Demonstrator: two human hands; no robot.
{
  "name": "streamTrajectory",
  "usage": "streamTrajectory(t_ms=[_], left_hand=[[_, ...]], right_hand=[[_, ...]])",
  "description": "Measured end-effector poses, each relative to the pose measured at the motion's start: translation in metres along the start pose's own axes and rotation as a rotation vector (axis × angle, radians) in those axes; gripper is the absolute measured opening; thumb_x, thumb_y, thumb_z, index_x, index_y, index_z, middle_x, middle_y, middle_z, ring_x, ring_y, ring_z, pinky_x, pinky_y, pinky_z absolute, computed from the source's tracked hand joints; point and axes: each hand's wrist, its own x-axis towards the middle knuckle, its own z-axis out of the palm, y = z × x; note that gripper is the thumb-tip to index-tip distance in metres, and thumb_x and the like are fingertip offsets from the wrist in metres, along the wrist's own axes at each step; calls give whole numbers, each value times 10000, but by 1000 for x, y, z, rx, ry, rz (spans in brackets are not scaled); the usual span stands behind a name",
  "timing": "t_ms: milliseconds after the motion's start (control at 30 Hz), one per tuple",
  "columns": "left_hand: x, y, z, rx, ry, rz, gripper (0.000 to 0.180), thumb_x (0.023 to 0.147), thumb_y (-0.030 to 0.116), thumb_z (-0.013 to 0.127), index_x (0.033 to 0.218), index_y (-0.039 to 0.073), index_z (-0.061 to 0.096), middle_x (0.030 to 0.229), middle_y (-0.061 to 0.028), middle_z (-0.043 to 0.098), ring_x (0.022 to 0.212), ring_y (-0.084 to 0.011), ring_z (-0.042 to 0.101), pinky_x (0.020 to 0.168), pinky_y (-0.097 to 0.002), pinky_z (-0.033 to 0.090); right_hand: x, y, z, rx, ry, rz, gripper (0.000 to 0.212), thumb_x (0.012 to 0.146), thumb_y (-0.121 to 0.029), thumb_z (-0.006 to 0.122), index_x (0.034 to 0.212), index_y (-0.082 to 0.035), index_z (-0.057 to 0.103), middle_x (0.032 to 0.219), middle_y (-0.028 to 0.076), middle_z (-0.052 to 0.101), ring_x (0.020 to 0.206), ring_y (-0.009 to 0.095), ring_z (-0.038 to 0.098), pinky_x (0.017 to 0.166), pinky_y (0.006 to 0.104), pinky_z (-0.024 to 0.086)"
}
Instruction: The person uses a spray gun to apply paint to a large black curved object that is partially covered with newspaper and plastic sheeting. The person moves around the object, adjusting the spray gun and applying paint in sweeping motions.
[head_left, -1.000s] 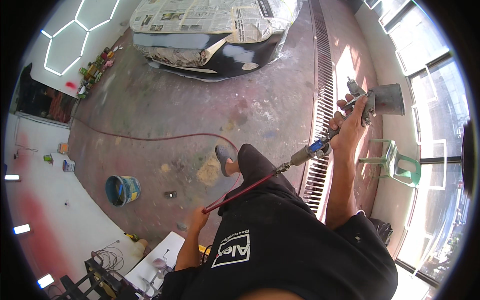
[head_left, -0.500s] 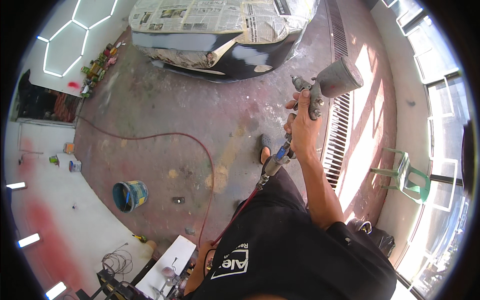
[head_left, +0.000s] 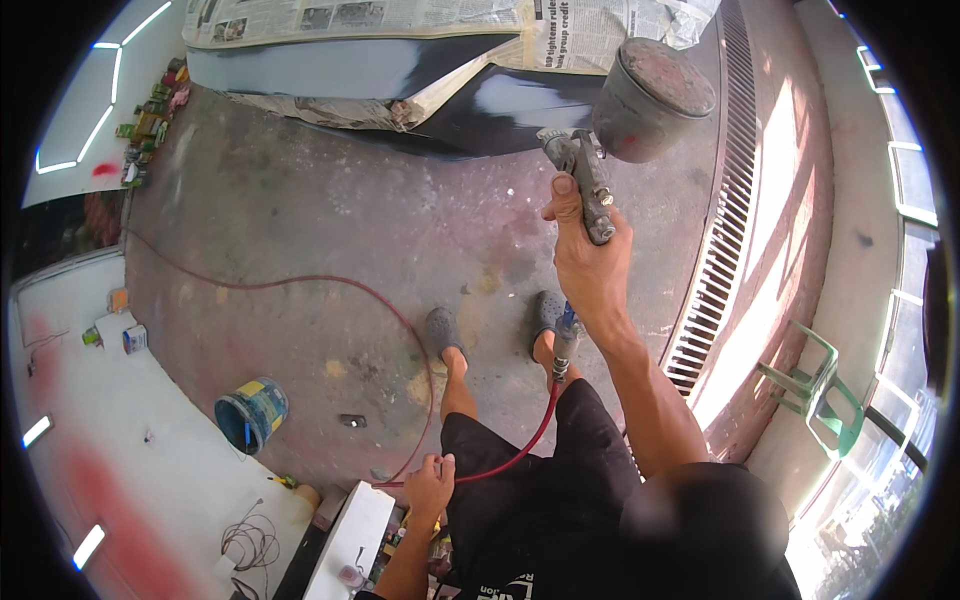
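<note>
My right hand [head_left: 590,245] is wrapped round a grey metal paint spray gun [head_left: 582,180], its thumb on the gun's back. The gun's round paint cup [head_left: 655,105] sits to the right of its nozzle end. Below the handle hangs a fitting with a blue part [head_left: 567,330], joined to a red air hose [head_left: 525,450]. My left hand [head_left: 432,485] is closed on that hose beside my thigh. Beyond the gun is a car's dark and grey front panel [head_left: 520,100], partly masked with newspaper [head_left: 400,20].
The hose runs across the stained floor to the left wall. A bucket [head_left: 252,412] stands at the left, with a small dark object [head_left: 352,420] near it. Along the right run a floor grate [head_left: 715,280] and a green plastic chair [head_left: 815,390]. Several cans [head_left: 150,120] line the far left.
My body has come closer to the car, and both feet now show. The spray gun is nearer the front panel. My left hand has come up into fuller view with the hose.
</note>
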Motion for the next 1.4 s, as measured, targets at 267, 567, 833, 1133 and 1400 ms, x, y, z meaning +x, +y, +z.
streamTrajectory(t_ms=[267,567,833,1133,1400], left_hand=[[91,6,47,138,16,292,377,994,483,699,1034,108,724,761,-161,758,755,-382,742,810,-522,488],[135,-35,26,170,42,465,318,954,405,732,824,124,658,653,-115,705,606,-353,680,668,-504,454],[151,-45,19,153,49,548,307,946,380,739,789,137,635,623,-98,679,566,-341,652,627,-490,433],[157,-48,18,128,34,526,270,947,368,746,825,134,695,618,-118,686,566,-358,665,624,-495,427],[155,-46,20,120,30,490,271,960,375,719,836,135,701,633,-129,703,571,-365,675,634,-501,441]], right_hand=[[48,35,78,20,24,35,588,1043,-577,712,911,-4,693,701,-36,535,645,69,460,569,297,385],[61,55,121,14,66,135,647,1034,-637,682,845,-19,709,616,-28,532,508,61,471,481,276,341],[63,46,124,6,17,181,683,1016,-679,675,818,-26,689,597,-43,484,501,66,456,480,279,345],[73,54,116,72,132,25,644,1036,-641,673,1044,2,715,768,27,649,499,45,456,455,266,344],[86,50,108,91,144,27,614,1048,-616,671,1139,-11,706,853,41,654,515,36,439,454,250,344]])
